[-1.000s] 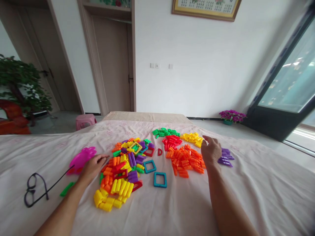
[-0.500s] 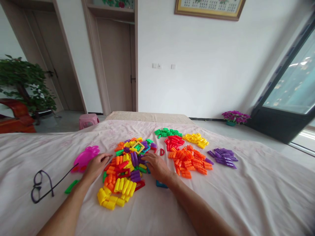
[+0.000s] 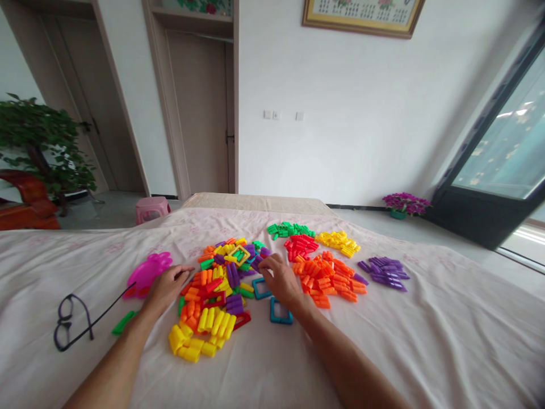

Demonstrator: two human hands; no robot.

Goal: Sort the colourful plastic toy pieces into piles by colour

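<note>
My right hand [image 3: 281, 278] is closed in a pinch around a purple plastic block [image 3: 256, 262], above the right edge of a mixed pile of toy blocks [image 3: 215, 284]. Beneath that hand a blue square frame [image 3: 260, 288] shows in part, and a second blue frame [image 3: 281, 312] lies nearer me. My left hand [image 3: 170, 282] rests at the pile's left edge, fingers loosely curled, thumb and forefinger apart, nothing visible in it. Yellow blocks [image 3: 217, 322] form the pile's near end, and a red frame [image 3: 213, 299] lies among the orange pieces.
Sorted heaps lie on the right: green [image 3: 292, 230], red [image 3: 301, 247], yellow [image 3: 340, 242], orange [image 3: 327, 278] and purple [image 3: 385, 271]. Glasses [image 3: 63, 325], a green piece [image 3: 124, 322] and a pink paw-shaped plastic piece [image 3: 147, 275] lie on the left of the cloth [image 3: 426, 341].
My right hand has lifted and shifted right, away from the pile, with a purple block in its fingers. The blue frames show more fully. My left hand has stayed put.
</note>
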